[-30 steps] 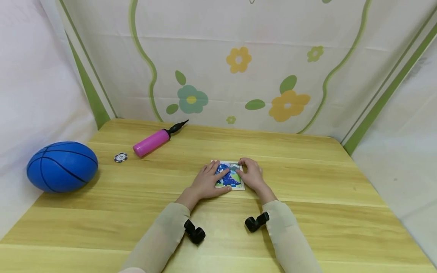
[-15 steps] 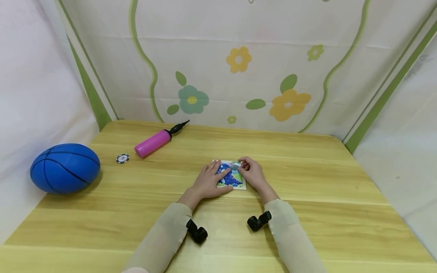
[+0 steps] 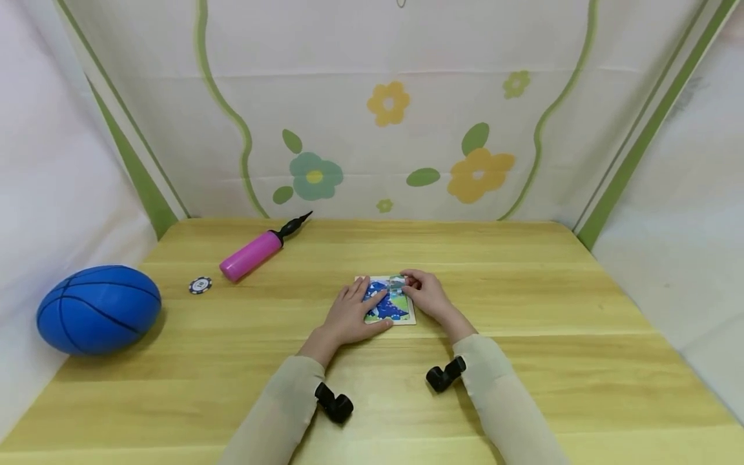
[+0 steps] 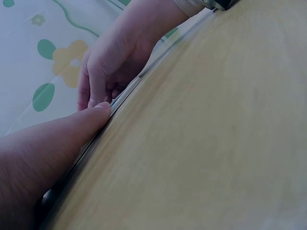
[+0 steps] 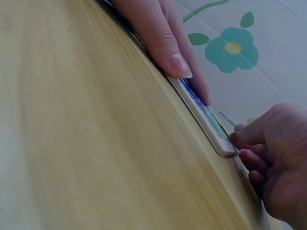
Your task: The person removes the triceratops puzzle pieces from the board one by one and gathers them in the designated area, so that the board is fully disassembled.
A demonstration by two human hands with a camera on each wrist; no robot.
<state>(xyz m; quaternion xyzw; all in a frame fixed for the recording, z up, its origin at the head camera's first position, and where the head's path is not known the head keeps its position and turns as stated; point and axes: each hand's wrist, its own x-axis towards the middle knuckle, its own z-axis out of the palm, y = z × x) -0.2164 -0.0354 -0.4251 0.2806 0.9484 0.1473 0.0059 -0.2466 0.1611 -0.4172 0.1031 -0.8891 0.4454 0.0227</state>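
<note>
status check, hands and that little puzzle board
Left hand flat on puzzle board. Right hand pinching at its far right corner. Pump, chip, ball off left, clear.

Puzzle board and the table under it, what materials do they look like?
Puzzle board: probably thin wood or stiff card; pale bare edge, glossy printed blue-green face. Table: light wood or wood-look laminate, with lengthwise grain streaks and a smooth satin sheen.
</note>
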